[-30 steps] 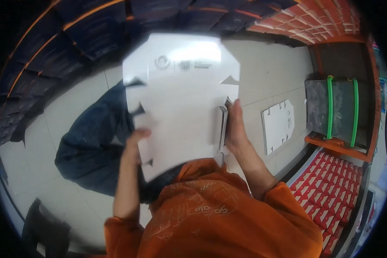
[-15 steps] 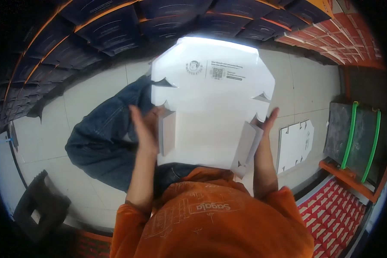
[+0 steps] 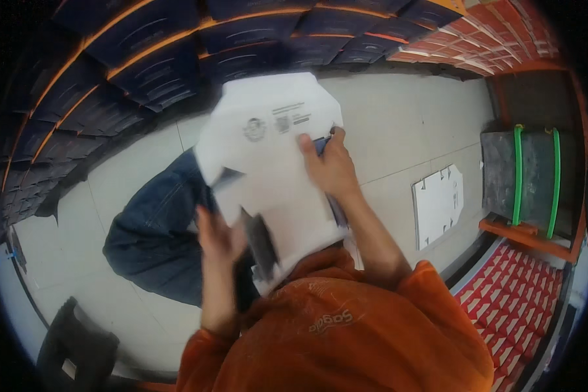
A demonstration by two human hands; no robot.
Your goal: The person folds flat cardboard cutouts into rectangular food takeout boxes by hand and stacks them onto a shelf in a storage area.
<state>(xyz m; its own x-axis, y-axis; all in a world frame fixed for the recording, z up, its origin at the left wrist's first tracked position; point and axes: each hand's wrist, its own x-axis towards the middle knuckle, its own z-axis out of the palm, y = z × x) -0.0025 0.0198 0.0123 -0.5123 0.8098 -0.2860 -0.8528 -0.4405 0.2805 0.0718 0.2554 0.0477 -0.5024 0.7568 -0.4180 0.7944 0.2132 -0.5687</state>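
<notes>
A white unfolded cardboard box blank (image 3: 268, 176) with cut corners and dark print leans over my lap, tilted. My right hand (image 3: 332, 166) grips its right edge, thumb on the white face and fingers round the side. A bit of dark blue shows at that edge, under my fingers. At the blank's lower left, a flap (image 3: 260, 242) stands folded up and looks dark. My left hand (image 3: 221, 238) is beside this flap, thumb raised and spread from the fingers. Its fingertips are blurred near the flap, and I cannot tell whether they touch it.
Further white box blanks (image 3: 438, 206) lie on the tiled floor to the right. Dark blue boxes (image 3: 153, 72) are stacked along the far and left sides, red ones (image 3: 483, 39) at far right. A black panel with green strips (image 3: 517, 176), red-and-white cartons (image 3: 513, 307) and a dark stool (image 3: 78, 346) stand nearer.
The blank has shifted left and turned. My right hand has moved up along its right edge, thumb now on the face. The left flap has gone from pale to dark.
</notes>
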